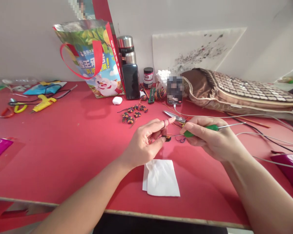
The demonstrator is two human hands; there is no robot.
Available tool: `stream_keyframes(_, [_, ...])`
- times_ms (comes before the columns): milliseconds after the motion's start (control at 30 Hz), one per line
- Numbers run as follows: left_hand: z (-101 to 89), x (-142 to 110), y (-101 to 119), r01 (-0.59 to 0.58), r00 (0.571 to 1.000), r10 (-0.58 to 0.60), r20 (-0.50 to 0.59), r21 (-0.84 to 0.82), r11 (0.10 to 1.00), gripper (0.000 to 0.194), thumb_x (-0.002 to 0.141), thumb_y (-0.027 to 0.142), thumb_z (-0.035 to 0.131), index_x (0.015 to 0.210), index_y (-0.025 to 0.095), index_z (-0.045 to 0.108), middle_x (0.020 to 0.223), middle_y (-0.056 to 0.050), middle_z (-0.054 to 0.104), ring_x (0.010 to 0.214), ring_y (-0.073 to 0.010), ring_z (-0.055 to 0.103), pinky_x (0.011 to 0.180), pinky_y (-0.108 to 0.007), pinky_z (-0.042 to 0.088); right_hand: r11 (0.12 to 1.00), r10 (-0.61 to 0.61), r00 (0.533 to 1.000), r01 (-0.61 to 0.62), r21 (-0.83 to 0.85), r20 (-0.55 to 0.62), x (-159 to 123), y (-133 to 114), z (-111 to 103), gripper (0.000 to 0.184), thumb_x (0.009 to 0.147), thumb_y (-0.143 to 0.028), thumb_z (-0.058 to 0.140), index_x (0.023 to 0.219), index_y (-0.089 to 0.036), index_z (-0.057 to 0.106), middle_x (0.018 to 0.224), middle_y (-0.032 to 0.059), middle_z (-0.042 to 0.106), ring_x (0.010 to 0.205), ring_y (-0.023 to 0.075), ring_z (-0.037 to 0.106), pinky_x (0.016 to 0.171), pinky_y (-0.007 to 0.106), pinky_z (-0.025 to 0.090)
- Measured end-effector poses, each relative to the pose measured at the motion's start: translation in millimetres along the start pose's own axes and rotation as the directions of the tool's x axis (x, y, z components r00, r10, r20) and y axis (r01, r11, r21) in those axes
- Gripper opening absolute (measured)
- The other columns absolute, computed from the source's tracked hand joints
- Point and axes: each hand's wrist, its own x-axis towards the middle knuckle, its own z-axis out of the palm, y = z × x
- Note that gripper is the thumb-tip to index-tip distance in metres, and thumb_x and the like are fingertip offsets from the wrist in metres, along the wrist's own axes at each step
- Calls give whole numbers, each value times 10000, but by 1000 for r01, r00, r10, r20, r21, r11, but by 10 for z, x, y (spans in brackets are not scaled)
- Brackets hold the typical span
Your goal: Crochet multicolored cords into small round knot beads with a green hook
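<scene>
My left hand [150,138] pinches a small dark multicoloured crochet piece [168,138] between thumb and fingers, with dark yarn wound around the raised index finger. In my right hand [207,138] is a crochet hook [213,127] with a green handle, its metal tip pointing left and meeting the crochet piece. A thin shaft also sticks out of the handle's right end. Behind the hands lie scissors [174,116], partly hidden by my right hand. Several small crocheted pieces [130,120] in dark, orange and red yarn rest farther back, near a yarn ball [160,93].
Folded white tissue [163,178] lies in front of my hands. Along the back stand a shopping bag [97,65], a black phone [131,81], a lit phone [174,91] with a cable, and a jar [148,78]. A yellow glue gun [44,103] lies left, a brown bag [234,87] right.
</scene>
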Motion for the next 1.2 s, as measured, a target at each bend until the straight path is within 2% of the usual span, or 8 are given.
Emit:
stream_keyframes(133, [10,5,-7,16,1000,-16,0,-161,987,239,900,103,718,1091,204,820,912,-12,567,867,-134,589,873,-294,562,993,7,994,-20,113,109,22,0,22,481,669,-569,1036,663,-141,817,482,-38,455,449,40,306,438,211,213])
stream_keyframes(200, [12,11,-16,26,999,-29,-12,-234,972,241,890,111,754,1091,217,836,966,-27,629,901,-135,605,902,-295,565,989,6,990,-27,148,139,21,9,34,461,698,-551,1026,676,-142,815,468,-45,455,440,40,303,445,213,204])
stream_keyframes(367, [36,18,-28,89,992,-113,-54,-333,939,159,862,200,865,1016,230,890,931,-38,689,841,-135,587,783,-272,562,981,-15,981,-23,194,193,-14,66,81,432,752,-542,996,742,-155,807,487,-15,553,428,66,352,421,212,184])
stream_keyframes(533, [115,7,-12,130,967,-217,-136,-467,875,327,780,209,933,1090,312,912,871,-11,681,814,-128,589,766,-268,568,968,-103,973,51,244,206,-56,133,156,357,837,-530,937,804,-196,816,509,-14,591,420,80,366,406,214,208])
stream_keyframes(700, [150,-8,53,81,956,-204,-209,-482,872,367,761,192,943,1092,347,911,922,-11,751,779,-117,558,754,-263,568,953,-146,978,98,285,150,-95,178,289,376,850,-569,915,832,-211,799,523,-34,578,416,67,310,414,227,250])
stream_keyframes(800, [133,-2,76,71,951,-203,-232,-478,876,348,787,191,919,1100,343,909,951,-23,793,810,-128,614,781,-277,586,940,-141,981,91,330,131,-105,208,373,371,864,-570,905,858,-215,798,549,-32,590,429,65,308,428,231,263])
stream_keyframes(1000, [113,22,95,86,926,-236,-295,-444,892,371,743,154,933,1083,302,912,833,6,708,773,-115,636,727,-254,571,924,-125,989,86,372,81,-64,247,389,332,883,-539,882,908,-220,793,583,-61,557,438,49,232,437,240,301])
stream_keyframes(1200, [109,27,99,152,934,-286,-213,-487,860,368,723,111,896,1053,273,908,773,31,626,676,-98,599,637,-247,533,918,-112,994,97,384,16,-71,257,427,269,903,-477,865,922,-217,803,623,-49,574,465,62,275,454,249,340])
